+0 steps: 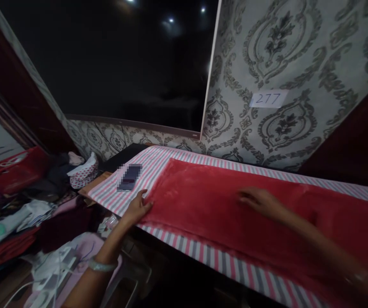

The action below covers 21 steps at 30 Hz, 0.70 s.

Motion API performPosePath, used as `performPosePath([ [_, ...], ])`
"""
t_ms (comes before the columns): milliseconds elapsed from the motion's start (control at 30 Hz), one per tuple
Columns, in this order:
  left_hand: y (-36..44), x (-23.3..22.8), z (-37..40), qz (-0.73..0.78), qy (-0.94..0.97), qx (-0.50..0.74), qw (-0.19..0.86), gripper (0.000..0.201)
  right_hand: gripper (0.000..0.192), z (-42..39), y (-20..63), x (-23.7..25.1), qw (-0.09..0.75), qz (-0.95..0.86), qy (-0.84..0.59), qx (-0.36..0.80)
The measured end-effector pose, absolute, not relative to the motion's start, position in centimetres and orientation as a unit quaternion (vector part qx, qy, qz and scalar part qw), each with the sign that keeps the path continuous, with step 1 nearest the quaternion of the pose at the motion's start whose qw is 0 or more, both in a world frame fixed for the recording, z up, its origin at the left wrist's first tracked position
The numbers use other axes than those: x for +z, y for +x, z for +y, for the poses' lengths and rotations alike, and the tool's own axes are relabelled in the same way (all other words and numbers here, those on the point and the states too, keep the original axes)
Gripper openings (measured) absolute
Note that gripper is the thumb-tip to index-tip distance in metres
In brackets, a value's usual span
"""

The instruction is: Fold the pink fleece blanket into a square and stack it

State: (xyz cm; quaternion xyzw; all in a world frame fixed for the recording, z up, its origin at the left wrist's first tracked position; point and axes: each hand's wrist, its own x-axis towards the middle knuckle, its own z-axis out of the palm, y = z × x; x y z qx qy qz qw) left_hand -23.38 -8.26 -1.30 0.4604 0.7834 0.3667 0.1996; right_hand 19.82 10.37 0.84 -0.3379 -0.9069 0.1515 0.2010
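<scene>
A long red velvety cloth lies flat along a table covered in a pink, grey and white striped sheet. My left hand rests on the near left corner of the red cloth, fingers on its edge. Flat on the middle of the cloth lies my right hand, palm down with the fingers spread. Neither hand lifts the cloth.
A dark phone-like object lies on the striped sheet near the left end. Piles of clothes fill the left side. A white iron with its cord sits low at left. Patterned wallpaper with a "277" label stands behind.
</scene>
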Motion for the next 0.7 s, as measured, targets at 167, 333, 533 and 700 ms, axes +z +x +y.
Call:
performPosePath([
  [167,-22.2,-1.4,-10.3,0.819,0.487,0.267,0.147,0.067,0.040,17.7,6.5,0.7,0.201,-0.915,-0.311,0.158],
  [333,-21.8,-2.0,-11.8,0.811,0.484,0.283,0.165,0.066,0.046,22.3,-2.8,-0.3,0.176,-0.902,-0.350,0.184],
  [533,-20.6,-1.9,-12.2,0.832,0.452,0.271,0.173,0.060,0.045,24.9,-8.6,-1.0,0.130,-0.883,-0.377,0.248],
  [700,-20.0,-2.8,-12.0,0.839,0.462,0.252,0.138,0.055,0.020,25.4,-10.7,-1.9,0.105,-0.879,-0.365,0.287],
])
